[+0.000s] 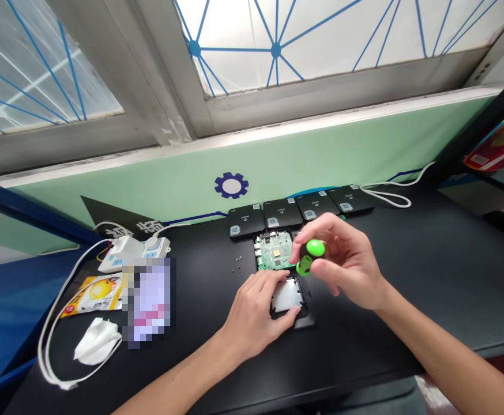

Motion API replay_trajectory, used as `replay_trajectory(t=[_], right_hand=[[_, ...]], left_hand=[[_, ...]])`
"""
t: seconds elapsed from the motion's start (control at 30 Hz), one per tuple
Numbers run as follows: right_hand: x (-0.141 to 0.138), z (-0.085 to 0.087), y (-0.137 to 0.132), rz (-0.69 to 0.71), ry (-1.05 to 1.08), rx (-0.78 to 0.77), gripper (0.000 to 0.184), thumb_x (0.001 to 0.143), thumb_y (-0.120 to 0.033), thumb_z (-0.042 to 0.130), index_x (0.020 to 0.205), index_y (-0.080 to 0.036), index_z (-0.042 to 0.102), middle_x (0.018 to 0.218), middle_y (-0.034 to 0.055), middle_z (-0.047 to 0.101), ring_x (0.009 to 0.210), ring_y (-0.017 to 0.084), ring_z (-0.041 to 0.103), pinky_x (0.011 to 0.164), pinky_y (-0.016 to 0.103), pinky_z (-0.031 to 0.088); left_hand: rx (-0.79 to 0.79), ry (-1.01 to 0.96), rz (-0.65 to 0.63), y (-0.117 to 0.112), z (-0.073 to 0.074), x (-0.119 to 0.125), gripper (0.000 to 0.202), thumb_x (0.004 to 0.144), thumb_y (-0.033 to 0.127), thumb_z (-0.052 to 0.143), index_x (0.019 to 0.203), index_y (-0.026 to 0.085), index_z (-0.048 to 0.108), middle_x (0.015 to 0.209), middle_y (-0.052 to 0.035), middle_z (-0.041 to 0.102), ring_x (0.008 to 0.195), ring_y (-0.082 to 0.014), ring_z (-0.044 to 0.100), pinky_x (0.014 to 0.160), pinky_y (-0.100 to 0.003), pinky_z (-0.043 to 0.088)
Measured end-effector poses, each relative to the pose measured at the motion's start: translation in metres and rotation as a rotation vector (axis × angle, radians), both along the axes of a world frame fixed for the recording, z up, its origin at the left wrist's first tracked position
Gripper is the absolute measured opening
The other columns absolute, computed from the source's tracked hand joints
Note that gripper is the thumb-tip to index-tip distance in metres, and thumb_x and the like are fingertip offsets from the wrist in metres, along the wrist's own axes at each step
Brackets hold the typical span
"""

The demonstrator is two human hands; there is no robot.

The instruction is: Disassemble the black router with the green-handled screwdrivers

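A green-and-black screwdriver (306,262) is gripped in my right hand (347,259), its shaft pointing down at the upper right part of a black plastic case piece (303,320) that has a silver metal plate (287,295) in it. My left hand (256,311) rests on this piece, thumb at its near edge and fingers at its far left, steadying it. Just beyond lies a green circuit board (273,251) in a black housing. The screwdriver's tip is too small to make out. Several tiny screws (237,265) lie left of the board.
Several black boxes (284,213) with labels line the wall. At the left are a white power strip (157,248) with cables, a yellow snack packet (96,294), a blurred-out item (150,302) and a crumpled tissue (97,341). A white cable (392,199) lies at the back right.
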State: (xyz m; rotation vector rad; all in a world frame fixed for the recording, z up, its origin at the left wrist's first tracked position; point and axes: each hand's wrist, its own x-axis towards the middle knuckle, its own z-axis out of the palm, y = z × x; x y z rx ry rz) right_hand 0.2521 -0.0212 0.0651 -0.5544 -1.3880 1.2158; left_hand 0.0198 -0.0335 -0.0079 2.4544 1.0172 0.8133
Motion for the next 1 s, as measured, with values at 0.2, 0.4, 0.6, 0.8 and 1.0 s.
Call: replay_trajectory(t=[0.2, 0.4, 0.6, 0.8, 1.0], right_hand=[[0.002, 0.002, 0.003, 0.06, -0.043, -0.034, 0.024, 0.107, -0.031, 0.079, 0.13, -0.024, 0.081, 0.113, 0.0077, 0.08, 0.058, 0.007, 0.064, 0.044, 0.019, 0.056], [-0.007, 0.005, 0.001, -0.075, 0.044, -0.054, 0.039, 0.081, -0.016, 0.101, 0.103, -0.025, 0.069, 0.096, 0.0037, 0.08, 0.063, 0.014, 0.068, 0.033, 0.017, 0.049], [-0.001, 0.0, 0.003, -0.029, 0.001, -0.023, 0.024, 0.1, -0.03, 0.086, 0.122, -0.024, 0.079, 0.099, 0.0041, 0.079, 0.054, 0.007, 0.059, 0.039, 0.017, 0.045], [0.004, -0.004, 0.007, 0.047, -0.038, -0.032, 0.024, 0.11, -0.035, 0.073, 0.129, -0.023, 0.083, 0.112, 0.0082, 0.081, 0.045, 0.003, 0.054, 0.046, 0.023, 0.052], [-0.006, 0.001, 0.002, -0.013, 0.083, -0.097, 0.032, 0.088, -0.014, 0.095, 0.104, -0.024, 0.07, 0.102, 0.0041, 0.083, 0.05, 0.008, 0.061, 0.035, 0.017, 0.05]], left_hand=[[-0.014, -0.001, -0.004, -0.001, 0.001, -0.001, 0.056, 0.09, 0.024, 0.091, 0.136, 0.026, 0.059, 0.121, -0.0061, 0.079, 0.103, -0.0295, 0.076, 0.087, -0.043, 0.061], [0.027, 0.013, 0.001, -0.001, 0.0, 0.0, 0.051, 0.091, 0.026, 0.09, 0.133, 0.024, 0.061, 0.116, -0.0065, 0.079, 0.1, -0.0299, 0.076, 0.085, -0.043, 0.061], [-0.006, -0.002, -0.009, 0.0, -0.001, -0.001, 0.058, 0.088, 0.023, 0.093, 0.135, 0.026, 0.059, 0.121, -0.0059, 0.078, 0.102, -0.0296, 0.074, 0.086, -0.043, 0.06], [-0.011, -0.013, -0.017, -0.001, 0.002, -0.001, 0.062, 0.087, 0.021, 0.094, 0.138, 0.026, 0.058, 0.123, -0.0055, 0.078, 0.105, -0.0297, 0.074, 0.087, -0.042, 0.06], [0.012, -0.001, -0.011, 0.0, 0.0, 0.0, 0.054, 0.089, 0.024, 0.093, 0.133, 0.024, 0.06, 0.119, -0.0059, 0.079, 0.1, -0.0297, 0.074, 0.085, -0.043, 0.06]])
